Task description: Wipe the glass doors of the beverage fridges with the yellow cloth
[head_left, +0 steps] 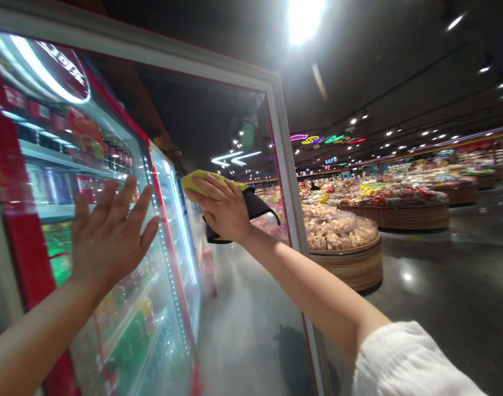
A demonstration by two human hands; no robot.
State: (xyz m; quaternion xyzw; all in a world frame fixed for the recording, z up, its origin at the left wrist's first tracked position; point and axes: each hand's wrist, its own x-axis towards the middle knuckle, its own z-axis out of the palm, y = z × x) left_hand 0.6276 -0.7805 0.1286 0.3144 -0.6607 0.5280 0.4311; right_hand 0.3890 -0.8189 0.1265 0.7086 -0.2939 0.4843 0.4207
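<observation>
My right hand (227, 212) presses a yellow and black cloth (257, 203) on the glass door (251, 302), its fingers lying over the yellow side. The black part of the cloth hangs out beyond my knuckles and below the palm. At the left, my left hand (111, 236) is raised with its fingers spread and nothing in it. Whether its palm touches the glass I cannot tell. Through the pane show the lit shelves of a red-framed drinks fridge (146, 137), blurred.
The door's grey frame (290, 181) stands upright right of my hands. Beyond it, a round wood-sided display stand (346, 269) holds wrapped goods, with more colourful stands (400, 214) behind. A shiny grey floor (433, 286) runs between them.
</observation>
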